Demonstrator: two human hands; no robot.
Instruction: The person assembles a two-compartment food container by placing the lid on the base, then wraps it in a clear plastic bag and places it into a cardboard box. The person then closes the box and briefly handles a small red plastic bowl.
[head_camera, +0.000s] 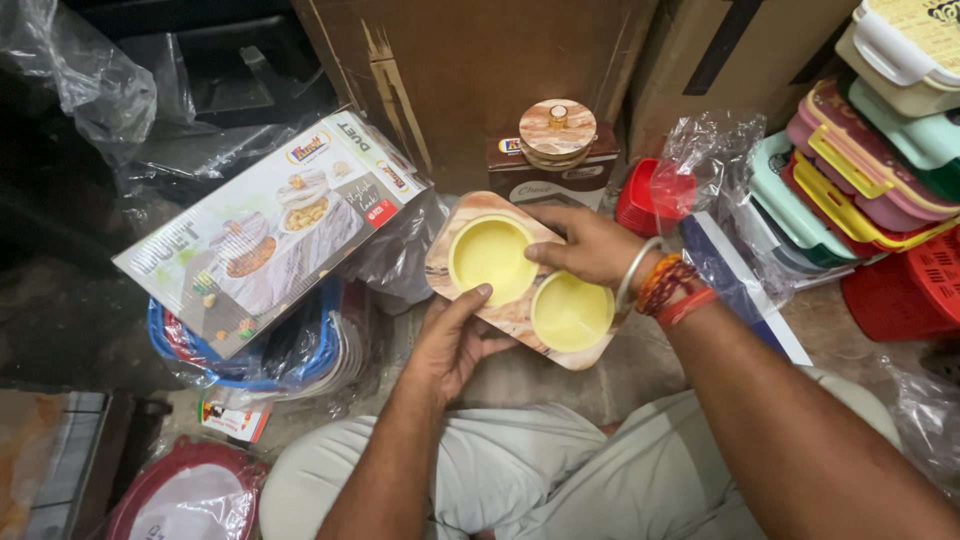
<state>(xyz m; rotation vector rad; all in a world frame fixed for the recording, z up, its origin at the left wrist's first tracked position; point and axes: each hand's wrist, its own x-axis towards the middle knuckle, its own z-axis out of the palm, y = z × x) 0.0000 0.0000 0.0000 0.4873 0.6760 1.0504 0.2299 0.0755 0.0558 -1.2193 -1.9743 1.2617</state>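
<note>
A rounded-rectangular tray (520, 283) with a glossy marble-patterned surface in beige and brown was held in the air above the person's lap, tilted, near the middle of the view. Two round, smooth yellow bowls (491, 257) were set into its recesses, side by side along its length.

The left hand (452, 340) was placed under the tray's near edge, the thumb laid over the rim beside the nearer bowl; its fingers were closed on the tray from below and were mostly hidden. The right hand (590, 245) was laid over the far edge, its fingers curled down between the two bowls, gripping the tray. A metal bangle and red and orange threads (668, 288) were worn on that wrist.

To the left, a flat printed cardboard box (270, 225) was seen lying tilted on a stack of blue-rimmed items wrapped in clear plastic (290, 355). Behind the tray, a round marble-patterned lid with a gold knob (557, 127) was resting on a brown carton. At the right, pastel plastic lunch boxes (860, 170) with clip latches were stacked against a red mesh basket (915, 285). Crumpled clear plastic film (700, 160) was noted beside them.
</note>
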